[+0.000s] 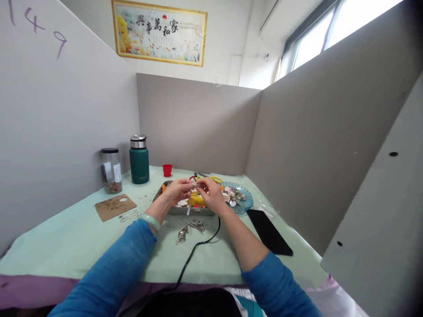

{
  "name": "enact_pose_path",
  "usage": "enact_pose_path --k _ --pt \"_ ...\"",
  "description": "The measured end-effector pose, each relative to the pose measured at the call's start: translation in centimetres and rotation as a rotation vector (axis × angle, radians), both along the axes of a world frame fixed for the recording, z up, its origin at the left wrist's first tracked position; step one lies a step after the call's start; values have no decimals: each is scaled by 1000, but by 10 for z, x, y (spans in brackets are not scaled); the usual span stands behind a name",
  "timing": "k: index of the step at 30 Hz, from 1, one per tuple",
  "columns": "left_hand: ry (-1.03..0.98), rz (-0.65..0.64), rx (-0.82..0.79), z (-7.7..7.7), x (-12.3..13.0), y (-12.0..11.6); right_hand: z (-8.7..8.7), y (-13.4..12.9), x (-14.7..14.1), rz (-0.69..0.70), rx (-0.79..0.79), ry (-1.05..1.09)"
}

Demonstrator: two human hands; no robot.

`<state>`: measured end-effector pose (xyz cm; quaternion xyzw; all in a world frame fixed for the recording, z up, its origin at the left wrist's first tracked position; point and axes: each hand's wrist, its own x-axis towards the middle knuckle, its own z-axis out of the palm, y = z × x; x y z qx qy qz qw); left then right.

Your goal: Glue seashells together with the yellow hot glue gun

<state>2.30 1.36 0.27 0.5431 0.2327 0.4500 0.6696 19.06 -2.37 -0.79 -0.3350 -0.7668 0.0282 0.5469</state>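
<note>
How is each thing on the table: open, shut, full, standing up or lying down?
Left hand: fingers pinched at a small piece
Right hand: fingers bent around the same piece
Jar: upright, lid on, partly filled
Flask: upright, lid on
Cup: upright
Tray: loaded
Plate: loaded
Card: lying flat
Cord: curved

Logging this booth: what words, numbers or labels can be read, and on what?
"149", handwritten on the left partition; first stroke cut off.
"家和萬事興", right to left, on the framed picture; smaller writing unreadable.
Too blurred: the label on the jar, the mark on the flask.
</note>
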Motion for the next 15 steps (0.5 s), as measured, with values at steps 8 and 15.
enact_pose_path --k 8,15 --pt "-5 -14 -1 -2 -1 1 4 -7 -1 18 -10 7" --pt "-5 -29 -3 0 0 -1 5 -6 -1 15 -22 4"
